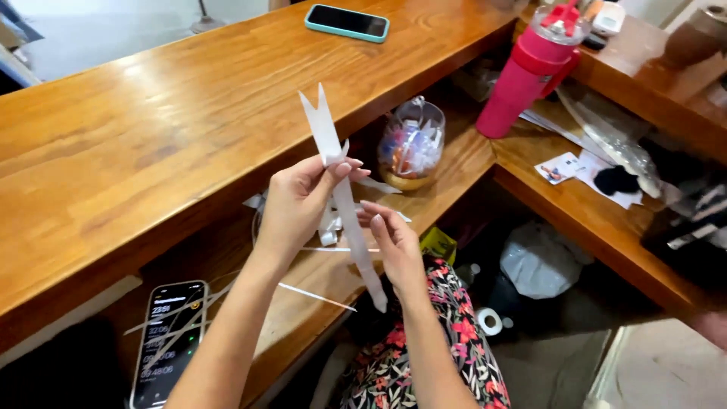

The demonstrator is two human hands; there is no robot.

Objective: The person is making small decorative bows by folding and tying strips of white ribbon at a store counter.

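Two hands pinching white paper strip (342, 201) | left hand (297, 203), right hand (394, 246) | wooden counter (151, 129), lower shelf (454, 163)

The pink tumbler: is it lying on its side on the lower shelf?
No, the pink tumbler stands upright on the lower wooden shelf, lid on top.

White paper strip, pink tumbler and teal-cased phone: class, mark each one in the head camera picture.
White paper strip (324, 132), head view: on its upper part, below the notched tip.
Pink tumbler (524, 79), head view: middle of its body.
Teal-cased phone (347, 21), head view: centre of its dark screen.
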